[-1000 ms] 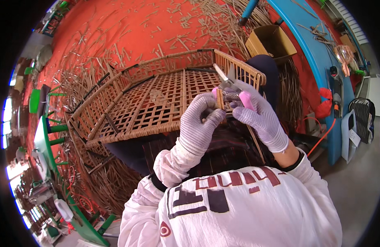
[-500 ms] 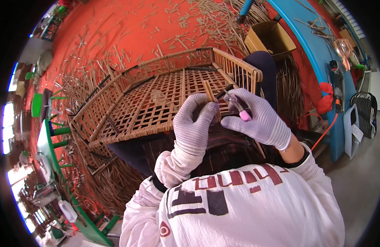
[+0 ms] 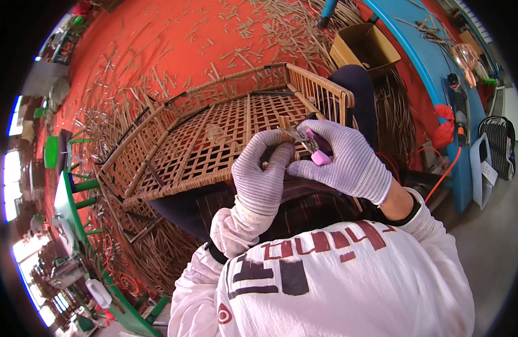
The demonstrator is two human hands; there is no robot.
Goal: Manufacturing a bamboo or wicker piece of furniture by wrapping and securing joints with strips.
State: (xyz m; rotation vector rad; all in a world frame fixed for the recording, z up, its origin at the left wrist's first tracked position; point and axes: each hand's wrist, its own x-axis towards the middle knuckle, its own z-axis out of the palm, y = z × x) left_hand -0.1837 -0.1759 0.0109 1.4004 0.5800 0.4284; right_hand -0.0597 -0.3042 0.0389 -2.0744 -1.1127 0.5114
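Note:
A woven rattan frame (image 3: 214, 135), with an open lattice and raised sides, lies across my lap. My left hand (image 3: 263, 163), in a pale striped glove, pinches a short cane strip (image 3: 284, 122) near the frame's front right. My right hand (image 3: 346, 154), gloved alike, is closed round purple-handled cutting pliers (image 3: 320, 157). The metal jaws of the pliers meet the strip just above my left fingertips. Where the strip runs below my fingers is hidden by the gloves.
Loose cane offcuts (image 3: 247, 28) litter the red floor (image 3: 152, 28). A cardboard box (image 3: 365, 50) stands beyond my right knee. To the right is a blue table (image 3: 421, 50) with a power tool (image 3: 460, 112) and orange cord. A green-legged table (image 3: 73, 208) stands at left.
My right hand has moved slightly left and brought the pliers' jaws onto the strip. The pliers' handles show more openly now. My left hand has barely shifted.

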